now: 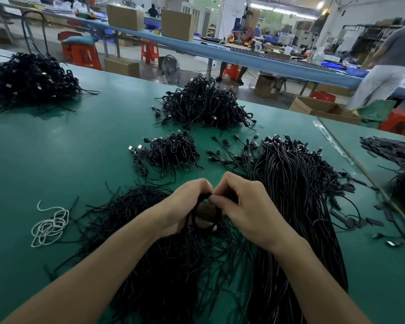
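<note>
Both hands meet over the green table (56, 160), holding one coiled black cable (205, 217) between them. My left hand (182, 202) grips the loop from the left with curled fingers. My right hand (241, 204) pinches the top of the coil, where the fingertips of both hands touch. Under my wrists lies a loose heap of thin black ties (154, 253). A long bundle of straight black cables (295, 195) stretches along the right of my right arm. A small pile of coiled cables (171, 150) sits just beyond my hands.
Bigger piles of coiled cables lie mid-table (204, 106) and far left (31, 78). A white string (49, 225) is tangled at the left. A second table (384, 160) with black parts adjoins on the right. People work behind, among cardboard boxes (178, 24) and red stools (81, 53).
</note>
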A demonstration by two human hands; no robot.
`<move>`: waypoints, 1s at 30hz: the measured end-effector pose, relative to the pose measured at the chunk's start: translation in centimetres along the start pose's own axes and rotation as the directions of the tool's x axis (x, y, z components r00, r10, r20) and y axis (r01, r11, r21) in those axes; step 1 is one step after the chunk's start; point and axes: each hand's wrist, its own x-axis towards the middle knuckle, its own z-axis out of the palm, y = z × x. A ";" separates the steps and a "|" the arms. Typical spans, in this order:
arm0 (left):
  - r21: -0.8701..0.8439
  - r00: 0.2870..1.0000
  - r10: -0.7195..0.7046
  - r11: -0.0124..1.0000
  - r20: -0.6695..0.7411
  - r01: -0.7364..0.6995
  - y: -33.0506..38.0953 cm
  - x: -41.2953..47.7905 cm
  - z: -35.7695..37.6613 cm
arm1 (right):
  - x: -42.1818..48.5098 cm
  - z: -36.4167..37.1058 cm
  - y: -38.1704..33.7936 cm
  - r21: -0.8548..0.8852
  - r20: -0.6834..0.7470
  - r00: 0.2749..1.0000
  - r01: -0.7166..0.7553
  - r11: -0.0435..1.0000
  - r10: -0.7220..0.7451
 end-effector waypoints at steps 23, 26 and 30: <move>-0.182 0.921 0.007 0.980 -0.390 -0.084 -1.5 0.5 -3.5 | -0.9 7.4 5.1 -0.514 0.077 0.924 -0.286 0.809 0.375; -0.181 0.919 0.023 0.978 -0.394 -0.102 -1.3 0.3 -3.6 | -0.6 7.4 4.6 -0.448 0.031 0.911 -0.356 0.820 0.412; -0.154 0.907 0.046 0.981 -0.419 -0.121 -1.3 0.1 -3.4 | -0.3 5.4 3.8 -0.386 0.016 0.878 -0.436 0.813 0.478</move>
